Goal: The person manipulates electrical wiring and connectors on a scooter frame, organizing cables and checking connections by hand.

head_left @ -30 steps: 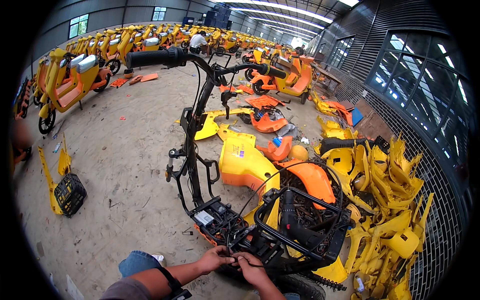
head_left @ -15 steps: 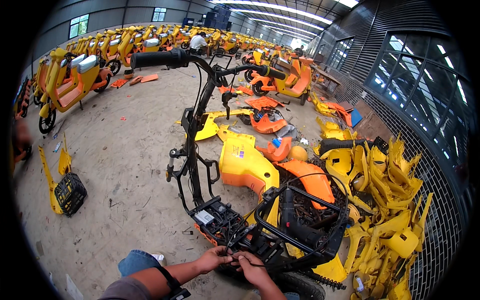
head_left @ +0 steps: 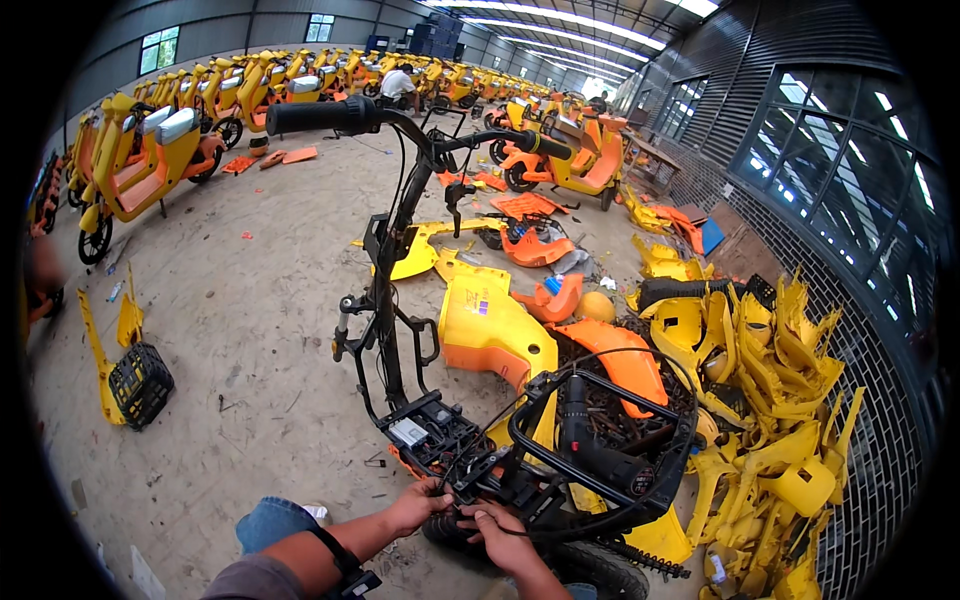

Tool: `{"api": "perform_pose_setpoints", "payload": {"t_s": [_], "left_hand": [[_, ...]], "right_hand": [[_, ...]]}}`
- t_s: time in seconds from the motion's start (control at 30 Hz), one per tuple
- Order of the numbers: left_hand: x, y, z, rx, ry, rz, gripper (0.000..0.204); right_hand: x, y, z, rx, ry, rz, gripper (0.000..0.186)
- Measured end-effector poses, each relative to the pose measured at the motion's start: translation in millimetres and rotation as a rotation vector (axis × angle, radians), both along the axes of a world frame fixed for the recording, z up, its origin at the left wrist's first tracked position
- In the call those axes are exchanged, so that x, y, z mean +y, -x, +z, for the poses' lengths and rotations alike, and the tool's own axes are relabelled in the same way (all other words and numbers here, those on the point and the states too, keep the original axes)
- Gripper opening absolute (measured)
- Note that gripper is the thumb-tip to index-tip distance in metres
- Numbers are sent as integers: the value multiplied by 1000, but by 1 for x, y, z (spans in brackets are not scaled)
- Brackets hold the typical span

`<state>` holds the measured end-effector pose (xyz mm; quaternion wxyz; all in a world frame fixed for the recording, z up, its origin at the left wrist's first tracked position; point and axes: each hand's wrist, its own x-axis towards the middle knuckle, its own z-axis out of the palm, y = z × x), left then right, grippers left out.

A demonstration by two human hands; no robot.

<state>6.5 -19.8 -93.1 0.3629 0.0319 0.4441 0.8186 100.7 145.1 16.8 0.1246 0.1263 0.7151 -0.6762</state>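
Note:
A stripped scooter frame (head_left: 389, 345) stands before me, its black handlebar (head_left: 330, 117) and inner parts bare. Low on its near side, my left hand (head_left: 420, 506) pinches a thin black cable (head_left: 452, 470) by the controller area. My right hand (head_left: 497, 534) is closed just beside it, fingertips bent round a black cable that passes by its knuckles. What lies right between the fingertips is too small to tell. Above the hands sits an open tray of electrical parts (head_left: 410, 432). A black power drill (head_left: 590, 440) lies inside the rear rack (head_left: 612, 515).
Yellow plastic body panels (head_left: 770, 340) are heaped along the brick wall at right. A yellow and orange shell (head_left: 490, 325) lies beyond the frame. A black basket (head_left: 140, 386) is on the floor at left. Rows of yellow scooters (head_left: 150, 165) and a seated person (head_left: 398, 86) are farther back.
My hands have come slightly apart; the left one has shifted a little up and left. The scooter frame looks nearly unmoved.

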Motion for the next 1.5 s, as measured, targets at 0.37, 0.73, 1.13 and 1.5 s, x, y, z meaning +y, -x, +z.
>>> {"api": "perform_pose_setpoints", "payload": {"t_s": [0.37, 0.73, 1.13, 1.5], "left_hand": [[0, 4, 8, 83, -1, 82, 5], [-1, 4, 13, 120, 65, 94, 7], [1, 1, 4, 34, 59, 17, 10], [5, 3, -2, 138, 145, 129, 9]], "right_hand": [[-11, -1, 13, -77, 215, -86, 35], [-15, -3, 6, 45, 340, -158, 33], [-10, 1, -8, 60, 278, -162, 32], [-8, 8, -22, 20, 111, -40, 33]]}}
